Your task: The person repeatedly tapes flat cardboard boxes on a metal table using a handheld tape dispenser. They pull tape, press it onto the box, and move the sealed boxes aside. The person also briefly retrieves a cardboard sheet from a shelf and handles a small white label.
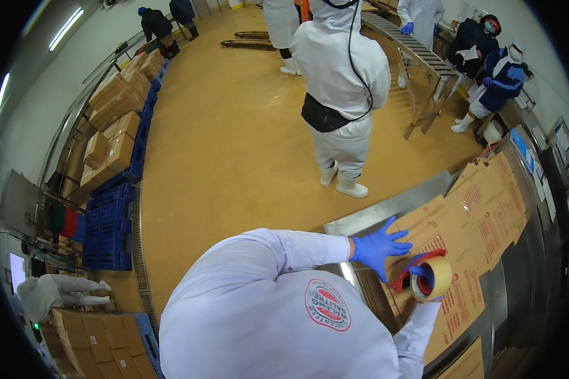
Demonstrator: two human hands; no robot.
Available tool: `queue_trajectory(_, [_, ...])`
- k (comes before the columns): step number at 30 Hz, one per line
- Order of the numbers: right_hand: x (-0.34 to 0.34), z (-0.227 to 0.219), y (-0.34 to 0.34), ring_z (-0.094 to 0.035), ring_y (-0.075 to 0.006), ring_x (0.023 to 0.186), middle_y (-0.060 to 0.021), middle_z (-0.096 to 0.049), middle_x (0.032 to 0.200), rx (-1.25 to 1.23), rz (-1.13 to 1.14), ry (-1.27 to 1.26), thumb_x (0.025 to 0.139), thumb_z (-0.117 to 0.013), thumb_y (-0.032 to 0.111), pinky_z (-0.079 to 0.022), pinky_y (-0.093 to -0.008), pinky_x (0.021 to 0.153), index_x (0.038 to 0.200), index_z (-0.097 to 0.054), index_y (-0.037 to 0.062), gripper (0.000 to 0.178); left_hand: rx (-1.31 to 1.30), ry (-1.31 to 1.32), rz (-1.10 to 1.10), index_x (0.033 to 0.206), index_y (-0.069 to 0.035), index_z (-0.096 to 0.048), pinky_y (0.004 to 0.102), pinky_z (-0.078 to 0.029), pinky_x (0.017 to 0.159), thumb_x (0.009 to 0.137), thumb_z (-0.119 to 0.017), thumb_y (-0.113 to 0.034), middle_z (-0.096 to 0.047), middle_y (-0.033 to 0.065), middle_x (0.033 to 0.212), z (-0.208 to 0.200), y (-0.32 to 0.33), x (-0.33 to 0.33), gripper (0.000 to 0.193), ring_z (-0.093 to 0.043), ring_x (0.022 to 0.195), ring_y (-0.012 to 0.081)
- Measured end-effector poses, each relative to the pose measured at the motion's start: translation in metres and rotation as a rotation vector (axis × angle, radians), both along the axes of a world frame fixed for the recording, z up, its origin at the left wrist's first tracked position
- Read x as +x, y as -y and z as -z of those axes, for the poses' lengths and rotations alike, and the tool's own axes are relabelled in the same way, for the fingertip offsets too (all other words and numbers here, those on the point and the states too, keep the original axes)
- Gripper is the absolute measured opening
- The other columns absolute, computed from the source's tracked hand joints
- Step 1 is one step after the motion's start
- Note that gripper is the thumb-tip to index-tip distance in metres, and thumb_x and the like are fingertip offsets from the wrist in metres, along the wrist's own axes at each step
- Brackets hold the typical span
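Note:
My left hand (376,249), in a blue glove, lies with its fingers spread over the near end of a brown cardboard sheet or flattened box (427,224). Just to its right, my right hand (422,271), gloved the same way, is closed around a red tape dispenser (434,254). A thick roll of tan tape (440,278) sits on the dispenser and hides part of the fingers. The dispenser is at the cardboard; whether it touches the surface I cannot tell. More flat printed cardboard (490,215) extends away to the right on a metal table (392,205).
A person in white (341,69) stands beyond the table. Farther right is a roller conveyor (417,54) with several people around it. Stacked cartons (117,148) and blue pallets (107,224) line the left wall. A pallet jack (246,41) stands at the back.

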State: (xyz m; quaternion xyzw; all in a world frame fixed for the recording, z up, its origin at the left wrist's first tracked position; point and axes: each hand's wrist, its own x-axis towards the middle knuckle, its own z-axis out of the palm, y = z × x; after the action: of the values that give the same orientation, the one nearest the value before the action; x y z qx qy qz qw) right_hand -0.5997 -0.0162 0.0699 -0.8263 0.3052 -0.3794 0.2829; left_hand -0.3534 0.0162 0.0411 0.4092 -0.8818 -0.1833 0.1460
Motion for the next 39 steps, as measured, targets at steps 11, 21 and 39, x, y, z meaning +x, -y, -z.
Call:
queue_trajectory(11, [-0.01, -0.056, -0.092, -0.06, -0.0132, 0.088, -0.0047, -0.065, 0.101, 0.061, 0.761, 0.476, 0.097, -0.054, 0.02, -0.048, -0.0266, 0.081, 0.119, -0.057, -0.0016, 0.031, -0.287, -0.204, -0.352, 0.146, -0.001, -0.032, 0.0656, 0.002, 0.111, 0.086, -0.057, -0.055, -0.022, 0.0172, 0.156, -0.016, 0.112, -0.062, 0.084, -0.012, 0.147, 0.0338])
queue_trajectory(21, [0.0, -0.058, -0.053, -0.065, -0.0164, 0.089, -0.0113, -0.067, 0.105, 0.086, 0.668, 0.568, 0.088, -0.066, 0.008, -0.052, -0.0276, 0.078, 0.115, -0.061, -0.004, 0.03, 0.103, -0.005, -0.051, 0.152, -0.007, -0.022, 0.0676, 0.004, 0.109, 0.07, -0.068, -0.066, -0.012, 0.0138, 0.16, -0.008, -0.012, 0.024, 0.112, -0.002, 0.147, 0.0399])
queue_trajectory(39, [0.028, 0.05, -0.038, -0.064, -0.0224, 0.071, -0.0096, -0.066, 0.081, 0.256, 0.653, 0.212, 0.066, -0.086, 0.012, -0.052, -0.0331, 0.069, 0.085, -0.069, 0.007, 0.025, -0.05, 0.04, -0.016, 0.146, -0.005, -0.035, 0.0705, 0.006, 0.108, 0.068, -0.065, -0.07, -0.025, 0.0092, 0.157, 0.027, -0.017, 0.006, 0.106, -0.016, 0.146, 0.0312])
